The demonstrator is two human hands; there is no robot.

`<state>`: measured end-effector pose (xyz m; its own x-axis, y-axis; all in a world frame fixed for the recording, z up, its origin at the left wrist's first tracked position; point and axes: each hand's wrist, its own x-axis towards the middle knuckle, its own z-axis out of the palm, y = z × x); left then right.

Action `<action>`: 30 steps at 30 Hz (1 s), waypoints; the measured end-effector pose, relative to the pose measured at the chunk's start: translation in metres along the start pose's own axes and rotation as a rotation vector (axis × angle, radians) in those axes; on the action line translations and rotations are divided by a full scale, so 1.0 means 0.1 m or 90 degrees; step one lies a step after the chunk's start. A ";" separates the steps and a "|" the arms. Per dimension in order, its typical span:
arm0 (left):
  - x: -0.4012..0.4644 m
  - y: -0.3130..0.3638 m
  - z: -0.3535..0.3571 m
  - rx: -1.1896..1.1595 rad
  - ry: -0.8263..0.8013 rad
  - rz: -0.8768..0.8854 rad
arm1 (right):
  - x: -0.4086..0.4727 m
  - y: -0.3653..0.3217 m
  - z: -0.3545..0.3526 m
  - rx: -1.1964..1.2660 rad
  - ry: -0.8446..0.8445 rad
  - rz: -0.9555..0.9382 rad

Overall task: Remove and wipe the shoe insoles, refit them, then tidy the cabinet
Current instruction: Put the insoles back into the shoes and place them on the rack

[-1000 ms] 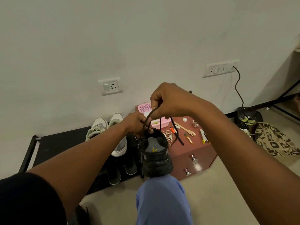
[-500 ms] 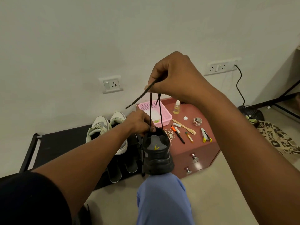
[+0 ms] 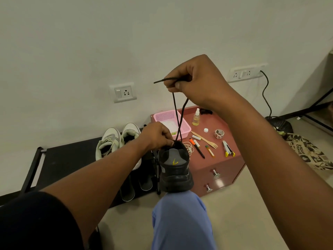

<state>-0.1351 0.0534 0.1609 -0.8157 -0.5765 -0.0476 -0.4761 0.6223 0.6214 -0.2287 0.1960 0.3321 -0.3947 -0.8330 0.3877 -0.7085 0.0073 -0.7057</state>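
Observation:
A black shoe point(image 3: 174, 168) with a grey heel patch stands heel-up on my knee point(image 3: 180, 219), which is in blue trousers. My left hand point(image 3: 156, 135) grips the shoe's collar at the top. My right hand point(image 3: 194, 78) is raised above it and pinches both ends of the black lace point(image 3: 178, 116), pulled taut upward out of the shoe. The lace tip pokes out to the left of my fingers. The shoe's inside is hidden.
A pair of pale grey sneakers point(image 3: 117, 141) sits on a black shoe rack point(image 3: 59, 159) at left. The small red-brown cabinet point(image 3: 221, 168) carries a pink basket point(image 3: 171, 121), spray bottle point(image 3: 196, 117), tape roll, wooden fork, pens, stapler. A printed bag point(image 3: 310, 152) lies at right.
My right hand has lifted high from the shoe's mouth, drawing the lace up and taut. My left hand stays on the shoe's collar.

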 end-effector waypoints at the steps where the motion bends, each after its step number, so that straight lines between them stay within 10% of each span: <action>1: -0.01 0.00 0.01 -0.001 0.004 0.005 | 0.02 0.02 0.03 -0.001 0.006 0.001; 11: -0.10 -0.09 0.02 -0.060 0.027 0.000 | -0.16 0.64 0.74 0.044 -0.048 0.154; 18: -0.14 -0.20 -0.04 -0.161 0.010 -0.045 | -0.39 1.01 0.94 -0.125 -0.274 0.290; 30: -0.07 -0.08 -0.11 0.093 0.019 0.093 | -0.12 0.73 1.11 -0.286 -0.575 0.325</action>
<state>-0.1218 0.0470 0.1648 -0.8707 -0.4882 0.0590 -0.3975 0.7695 0.4998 -0.2105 0.1452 0.2095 -0.2591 -0.7693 -0.5840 -0.8039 0.5069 -0.3111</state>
